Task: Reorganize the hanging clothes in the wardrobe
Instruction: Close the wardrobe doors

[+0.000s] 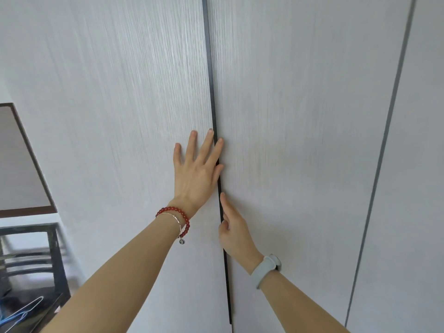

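Two white wood-grain wardrobe doors fill the view, the left door [115,116] and the right door [300,140], meeting at a dark vertical seam [215,116]. My left hand [195,171], with a red bead bracelet at the wrist, lies flat with fingers spread on the left door, its fingertips reaching the seam. My right hand [234,229], with a pale grey watch band, has its fingers tucked into the seam at the right door's edge. The doors look shut, so no hanging clothes show.
A further door panel [413,188] stands at the far right behind a grey gap. At the left are a dark-framed board [26,145], a black metal rack [55,255] and wire hangers [21,313] low in the corner.
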`<state>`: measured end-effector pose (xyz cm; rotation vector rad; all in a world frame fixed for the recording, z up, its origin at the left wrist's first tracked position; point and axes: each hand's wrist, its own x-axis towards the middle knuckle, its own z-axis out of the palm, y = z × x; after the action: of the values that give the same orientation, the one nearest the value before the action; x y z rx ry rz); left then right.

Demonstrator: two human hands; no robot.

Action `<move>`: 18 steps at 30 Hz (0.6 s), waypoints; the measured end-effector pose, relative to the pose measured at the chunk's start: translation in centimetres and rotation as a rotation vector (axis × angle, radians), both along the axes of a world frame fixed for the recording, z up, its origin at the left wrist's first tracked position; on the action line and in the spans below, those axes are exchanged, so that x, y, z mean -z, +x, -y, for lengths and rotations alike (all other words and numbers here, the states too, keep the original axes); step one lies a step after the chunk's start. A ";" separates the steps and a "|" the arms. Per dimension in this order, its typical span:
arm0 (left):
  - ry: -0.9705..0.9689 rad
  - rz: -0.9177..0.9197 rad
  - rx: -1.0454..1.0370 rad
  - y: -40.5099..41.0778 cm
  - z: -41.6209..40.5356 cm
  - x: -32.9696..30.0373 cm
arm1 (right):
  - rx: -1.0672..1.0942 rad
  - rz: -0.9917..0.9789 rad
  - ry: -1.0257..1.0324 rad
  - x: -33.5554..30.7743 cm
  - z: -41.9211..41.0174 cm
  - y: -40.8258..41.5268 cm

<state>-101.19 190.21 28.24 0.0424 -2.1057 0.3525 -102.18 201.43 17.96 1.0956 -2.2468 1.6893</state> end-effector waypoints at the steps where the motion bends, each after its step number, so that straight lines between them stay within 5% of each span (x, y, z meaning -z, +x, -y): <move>1: -0.007 -0.014 0.000 -0.3 0.2 0.1 | 0.008 -0.024 0.015 0.0 0.1 -0.3; 6: -0.001 -0.032 -0.002 -1.7 0.9 0.7 | 0.081 -0.205 0.070 0.2 0.6 -1.1; 13: 0.012 -0.108 0.018 -3.6 2.1 1.6 | 0.534 -0.665 0.532 0.2 -0.5 -2.5; 16: -0.012 -0.176 0.016 -4.1 2.3 1.9 | 0.354 -0.599 0.500 -0.1 -1.3 -2.8; 18: -0.029 -0.202 0.005 -4.3 2.6 2.2 | 0.209 -0.357 0.312 -1.7 -2.6 -2.7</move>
<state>-105.54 187.60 26.06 0.0541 -1.9009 0.3604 -104.90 204.01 19.62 1.0708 -2.3316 0.9958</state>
